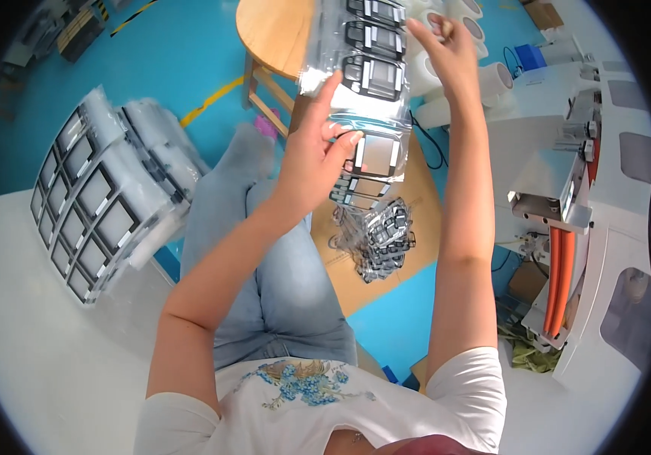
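A long clear plastic film strip (375, 106) with black rectangular frames on it hangs in front of me, and its upper part runs out of view. My left hand (314, 155) grips its left side, thumb on the front and one finger stretched up along it. At the strip's upper right edge is my right hand (450, 57), its fingers curled and its thumb by the edge. Whatever those fingers hold is hidden. Below the strip, a heap of black-framed film pieces (386, 239) lies loosely on brown cardboard (420, 193).
Left of my legs, a stack of larger black-framed sheets (87, 205) rests on a white table (30, 303). A round wooden stool (276, 34) stands ahead. White film rolls (496, 78) and a white machine (606, 227) with orange tubes (560, 280) are on the right.
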`<state>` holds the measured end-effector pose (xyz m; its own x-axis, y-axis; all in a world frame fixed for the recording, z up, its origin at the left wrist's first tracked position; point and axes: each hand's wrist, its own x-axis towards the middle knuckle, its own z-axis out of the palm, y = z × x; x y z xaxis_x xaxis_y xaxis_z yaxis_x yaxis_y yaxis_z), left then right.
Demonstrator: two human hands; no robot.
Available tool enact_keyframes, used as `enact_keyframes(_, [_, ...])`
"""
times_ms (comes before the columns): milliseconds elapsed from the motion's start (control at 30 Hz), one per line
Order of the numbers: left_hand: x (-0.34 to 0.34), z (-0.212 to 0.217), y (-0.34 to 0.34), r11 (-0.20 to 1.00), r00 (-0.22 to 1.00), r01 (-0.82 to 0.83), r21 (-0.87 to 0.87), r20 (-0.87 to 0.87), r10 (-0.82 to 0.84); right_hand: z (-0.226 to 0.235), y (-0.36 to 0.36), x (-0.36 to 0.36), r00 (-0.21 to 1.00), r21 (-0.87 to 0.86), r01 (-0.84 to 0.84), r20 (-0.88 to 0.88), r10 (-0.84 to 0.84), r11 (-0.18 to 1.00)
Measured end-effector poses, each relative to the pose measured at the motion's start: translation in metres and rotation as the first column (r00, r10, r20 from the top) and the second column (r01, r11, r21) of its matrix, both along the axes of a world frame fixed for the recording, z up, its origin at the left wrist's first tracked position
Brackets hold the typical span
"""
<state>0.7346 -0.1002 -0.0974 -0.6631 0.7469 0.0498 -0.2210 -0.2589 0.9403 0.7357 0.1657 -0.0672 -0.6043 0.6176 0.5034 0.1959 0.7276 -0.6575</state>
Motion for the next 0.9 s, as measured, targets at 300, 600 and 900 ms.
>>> enact_keyframes(300, [-0.022, -0.004, -0.001, 0.973, 0.990, 0.078, -0.218, -0.101, -0.102, 0.032, -0.093, 0.100, 0.918, 0.054, -0.360, 0.198, 0.344, 0.931])
enact_keyframes(600, [-0.023, 0.003, 0.000, 0.961, 0.983, 0.155, -0.229, -0.060, -0.173, 0.020, -0.113, 0.076, 0.860, 0.328, -0.495, 0.318, 0.399, 0.805])
enact_keyframes(900, [-0.006, 0.008, -0.004, 0.978, 0.990, 0.135, -0.158, -0.013, -0.139, 0.031, -0.114, 0.156, 0.919, -0.023, -0.063, 0.388, 0.067, 0.998])
